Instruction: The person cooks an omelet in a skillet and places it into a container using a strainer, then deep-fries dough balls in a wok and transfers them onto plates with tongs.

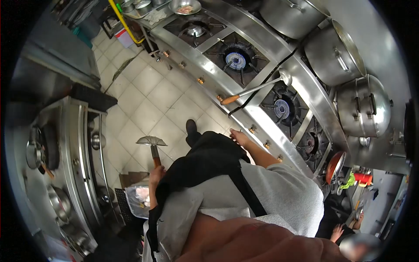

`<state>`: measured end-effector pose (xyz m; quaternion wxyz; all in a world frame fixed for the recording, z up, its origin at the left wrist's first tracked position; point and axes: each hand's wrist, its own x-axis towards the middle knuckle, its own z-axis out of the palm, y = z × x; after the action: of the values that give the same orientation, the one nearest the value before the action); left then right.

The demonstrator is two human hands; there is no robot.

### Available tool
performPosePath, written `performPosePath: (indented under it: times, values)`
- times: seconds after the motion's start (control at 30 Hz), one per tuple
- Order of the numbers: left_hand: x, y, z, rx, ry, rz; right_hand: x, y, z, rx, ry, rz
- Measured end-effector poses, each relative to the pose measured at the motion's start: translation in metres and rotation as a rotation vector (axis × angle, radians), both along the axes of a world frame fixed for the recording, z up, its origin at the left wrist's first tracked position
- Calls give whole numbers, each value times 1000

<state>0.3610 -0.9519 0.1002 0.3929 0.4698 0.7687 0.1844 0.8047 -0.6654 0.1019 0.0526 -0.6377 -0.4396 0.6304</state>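
My left hand (157, 174) is wrapped round the wooden handle of a strainer (151, 141), whose wide metal head points away from me over the tiled floor. On the other side, my right hand (238, 137) hangs beside the stove front near the control knobs, fingers partly curled; whether they hold anything is too small to tell. A ladle (257, 90) with a wooden handle lies across the steel stove (209, 61) between the burners.
Blue flames show on two burners (236, 61). Large steel pots (334, 52) line the back. A red pan (335, 167) sits at the right end, near a co-worker's hand (337, 233). Pans stand on the left counter (65, 153); a plastic-lined bin (139, 201) is below.
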Motion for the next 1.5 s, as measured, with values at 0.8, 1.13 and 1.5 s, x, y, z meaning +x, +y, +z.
performPosePath:
  times: [0.8,1.13,1.5]
  values:
    - [-252,466,217,463,270,319,-99,-24,-74,-760,-299,-251]
    - [-350,981,307,596,337,-411,-311,4,-11,-444,-286,-908]
    - [-298,1191,358,814,869,-609,-524,30,21,-335,-357,-1110]
